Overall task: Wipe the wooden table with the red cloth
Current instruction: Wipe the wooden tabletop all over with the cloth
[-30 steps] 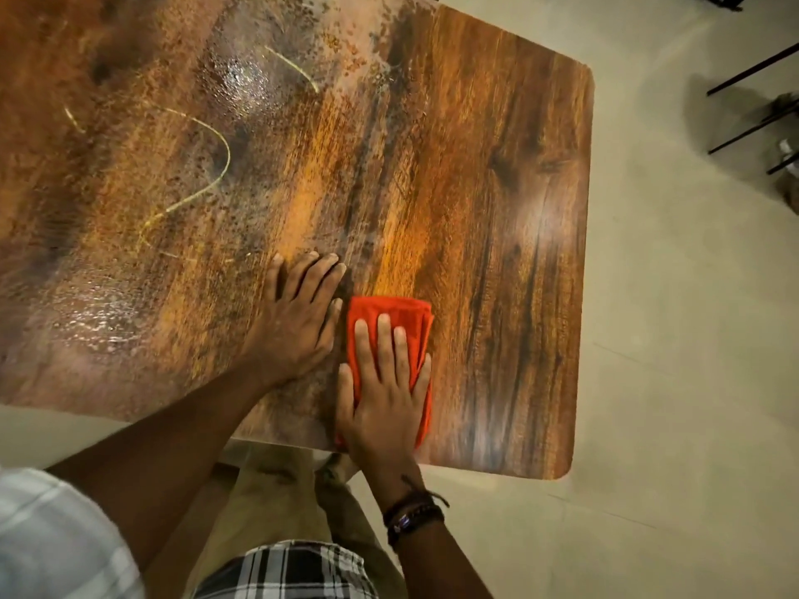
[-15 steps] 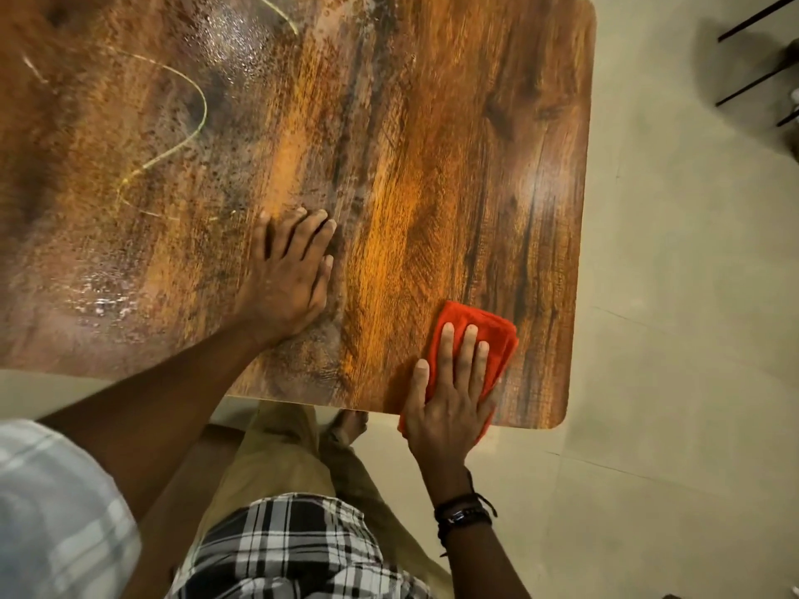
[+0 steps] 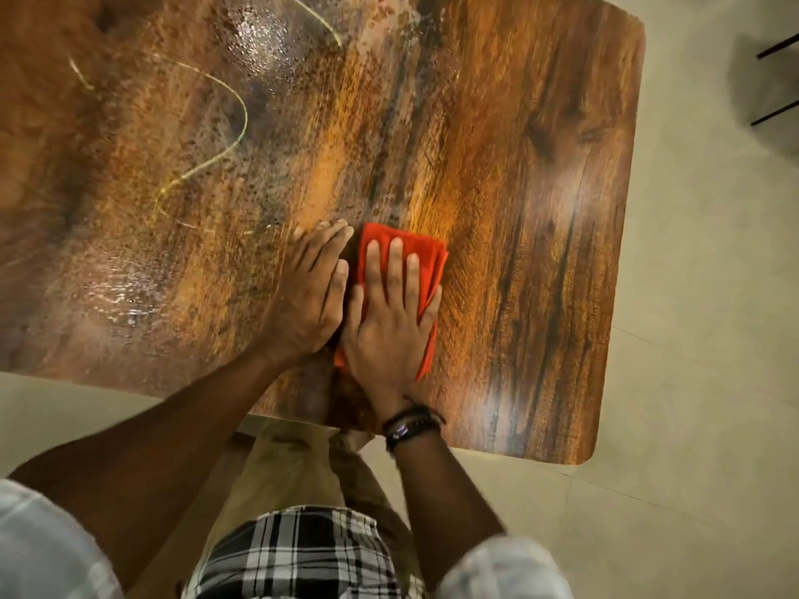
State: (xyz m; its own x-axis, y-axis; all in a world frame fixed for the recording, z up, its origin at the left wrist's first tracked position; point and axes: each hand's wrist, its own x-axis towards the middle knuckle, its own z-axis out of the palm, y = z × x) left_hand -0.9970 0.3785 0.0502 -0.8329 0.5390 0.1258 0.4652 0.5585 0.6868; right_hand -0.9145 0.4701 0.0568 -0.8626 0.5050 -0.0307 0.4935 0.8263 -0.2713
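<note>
While the right hand lies flat with its fingers spread on the folded red cloth, pressing it onto the wooden table, the left hand rests palm-down on the bare wood just beside it, fingers together and nearly touching the cloth's left edge. Dark bracelets circle the right wrist, and beyond the left hand's fingertips a thin yellow squiggle and wet patches mark the tabletop.

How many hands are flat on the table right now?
2. The left hand lies bare on the wooden table; the right hand presses the red cloth beside it, the two touching.
</note>
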